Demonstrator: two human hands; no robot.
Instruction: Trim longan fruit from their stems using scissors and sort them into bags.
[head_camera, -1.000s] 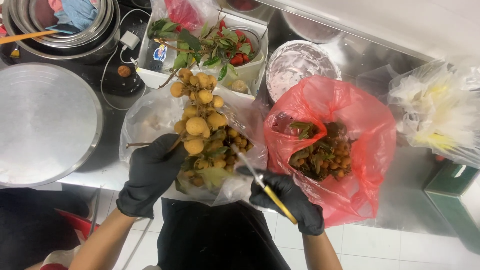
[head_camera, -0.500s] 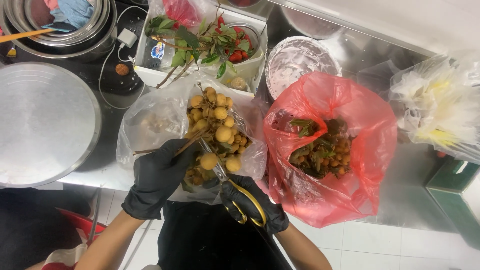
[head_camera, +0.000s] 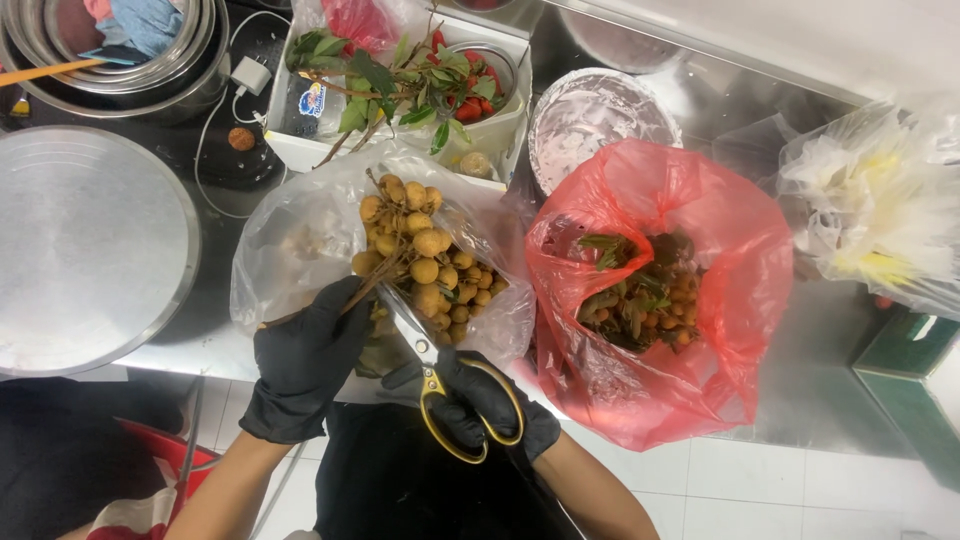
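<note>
Both my hands wear black gloves. My left hand (head_camera: 305, 360) grips the woody stem of a bunch of round tan fruits (head_camera: 420, 250), holding it over a clear plastic bag (head_camera: 290, 245). My right hand (head_camera: 480, 400) is closed through the yellow handles of scissors (head_camera: 440, 375), whose blades point up into the stems at the base of the bunch. Loose tan fruits lie in the clear bag under the bunch.
A red plastic bag (head_camera: 700, 250) with fruits and leaves lies to the right. Behind stand a white box (head_camera: 500, 120) of leafy twigs, a round foil-covered dish (head_camera: 590, 110), a large steel lid (head_camera: 80, 240), stacked steel bowls (head_camera: 120, 60), and a clear bag (head_camera: 880, 200) far right.
The scissors swung from lying away at the right to pointing their blades into the bunch's stems. My left hand brought the bunch slightly lower and right over the clear bag.
</note>
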